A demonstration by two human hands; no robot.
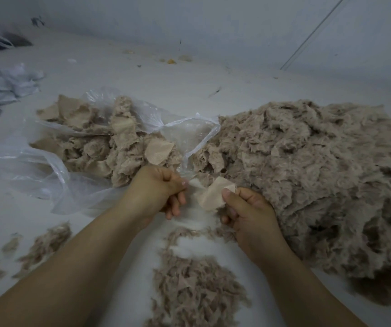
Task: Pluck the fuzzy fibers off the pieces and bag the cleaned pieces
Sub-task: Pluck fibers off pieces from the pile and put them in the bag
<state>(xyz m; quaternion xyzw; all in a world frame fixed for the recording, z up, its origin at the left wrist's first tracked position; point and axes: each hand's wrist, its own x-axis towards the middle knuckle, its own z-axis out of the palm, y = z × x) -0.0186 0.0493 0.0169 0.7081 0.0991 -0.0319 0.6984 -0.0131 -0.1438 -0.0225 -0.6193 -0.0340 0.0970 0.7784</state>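
Clear plastic bag [48, 166] of tan fabric pieces [109, 142] lies left — big fuzzy pile [319, 175] right, plucked fibre heap [197, 284] in front.

- Pale floor [123, 74]: a whitish surface spanning the view.
- Wall [213, 24]: light grey, meeting the floor at the far side.
- Crumpled white material [3, 86]: heaped at the far left edge; its kind cannot be told.
- Yellowish scraps [171, 61]: small, scattered near the wall.
- Thin line [312, 34]: running diagonally across the wall, far right.

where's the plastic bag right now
In the head view the bag lies open on the table, left of centre, just beyond the left hand.
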